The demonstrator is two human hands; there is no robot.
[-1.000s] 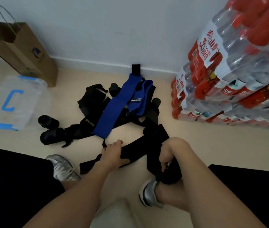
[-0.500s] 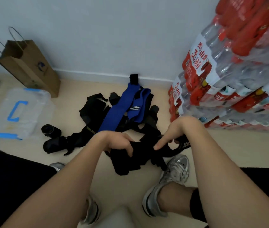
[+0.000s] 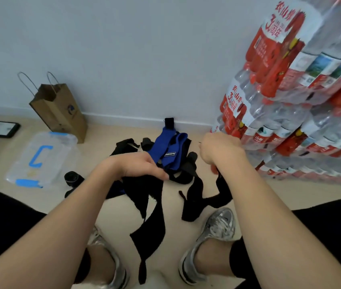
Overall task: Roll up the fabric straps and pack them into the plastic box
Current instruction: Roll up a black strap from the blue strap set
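Both of your hands are lifting up and moving apart, so the long black fabric strap [image 3: 148,238] that was bunched up between them is now hanging down loose. Your left hand [image 3: 142,166] is curling its fingers round the top of it. The rest is dangling below that grip, down between your grey shoes [image 3: 217,226]. Your right hand [image 3: 219,152] is closing tight on another black fabric piece [image 3: 194,203] drooping under it. I cannot tell if it is the same strap. I think the strap is coming free and getting ready for rolling. The clear plastic box with the blue handle [image 3: 40,157] is sitting on the floor, well off to the left of your left-hand grip.
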